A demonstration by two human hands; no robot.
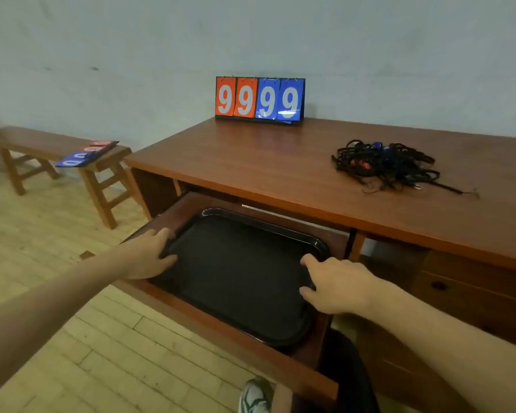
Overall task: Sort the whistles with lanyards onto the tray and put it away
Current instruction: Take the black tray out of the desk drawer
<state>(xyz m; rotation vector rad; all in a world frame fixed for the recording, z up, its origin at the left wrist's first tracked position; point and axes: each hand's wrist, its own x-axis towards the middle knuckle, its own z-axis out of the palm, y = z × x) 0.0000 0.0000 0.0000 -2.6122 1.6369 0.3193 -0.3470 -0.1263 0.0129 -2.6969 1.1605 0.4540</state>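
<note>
With the black tray (239, 272) lying flat in the open drawer (280, 365), we curl left hand (148, 254) and right hand (337, 286) around its opposite rims, judging it stiff, light and slick.

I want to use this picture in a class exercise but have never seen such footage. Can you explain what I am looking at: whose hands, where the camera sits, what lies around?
There is no machine here. A person wears one camera on the head, looking down at their own bare hands. The left hand and right hand grip opposite edges of an empty black tray lying in an open desk drawer. On the desk lie a tangled pile of whistles with lanyards and a flip scoreboard showing 9999.
</note>
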